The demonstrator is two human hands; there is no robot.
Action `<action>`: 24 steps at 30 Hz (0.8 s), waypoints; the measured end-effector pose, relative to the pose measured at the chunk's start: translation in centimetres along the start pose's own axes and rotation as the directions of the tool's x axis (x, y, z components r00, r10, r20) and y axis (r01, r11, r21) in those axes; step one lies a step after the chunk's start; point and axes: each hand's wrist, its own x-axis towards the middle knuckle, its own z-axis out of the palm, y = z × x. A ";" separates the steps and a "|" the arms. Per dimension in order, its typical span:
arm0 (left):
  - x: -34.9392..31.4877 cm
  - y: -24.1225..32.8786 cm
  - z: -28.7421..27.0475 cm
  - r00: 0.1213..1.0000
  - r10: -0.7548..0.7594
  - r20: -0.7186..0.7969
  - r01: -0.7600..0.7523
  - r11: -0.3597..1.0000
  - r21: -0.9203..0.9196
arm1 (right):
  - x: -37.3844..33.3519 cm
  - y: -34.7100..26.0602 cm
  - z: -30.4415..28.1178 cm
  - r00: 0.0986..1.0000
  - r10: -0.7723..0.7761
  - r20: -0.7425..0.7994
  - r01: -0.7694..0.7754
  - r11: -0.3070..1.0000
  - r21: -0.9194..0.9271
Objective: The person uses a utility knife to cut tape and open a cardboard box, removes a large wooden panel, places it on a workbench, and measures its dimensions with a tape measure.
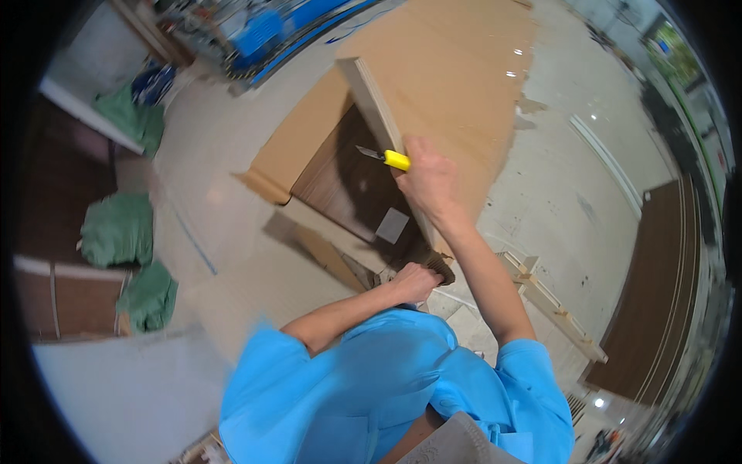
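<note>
My right hand [430, 176] is closed round a yellow utility knife [396, 160], its blade out and pointing left. That hand also rests against a long pale-edged board [375, 108], which stands on its edge beside a dark brown wood-grain panel [328, 182]. Close to my body, my left hand [416, 283] is closed on a folded piece of corrugated cardboard [439, 267] at the panel's near end. A pale square label [393, 225] sits on the brown surface. Brown cardboard sheeting [464, 69] spreads out beneath and beyond the panel.
Green sacks [117, 230] lie along the left, near brown panels. A blue machine [259, 35] stands at the far left. To the right are a narrow wooden frame [560, 313] and a large dark brown panel [649, 294]. A cardboard flap [328, 251] sticks out near my left forearm.
</note>
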 end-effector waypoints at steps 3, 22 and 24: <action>0.0 0.1 0.3 1.000 0.004 0.000 -0.004 1.000 0.021 | -0.2 1.8 -0.4 0.997 0.004 -0.081 -0.001 0.999 0.035; -1.0 -9.2 1.0 0.966 -0.254 0.054 0.259 0.919 -0.297 | -28.1 13.1 -10.3 0.181 0.877 -0.445 -0.279 0.480 0.832; -0.9 -11.5 0.9 0.930 -0.363 0.058 0.362 0.882 -0.302 | -31.2 13.7 -10.3 0.153 0.889 -0.431 -0.278 0.457 0.845</action>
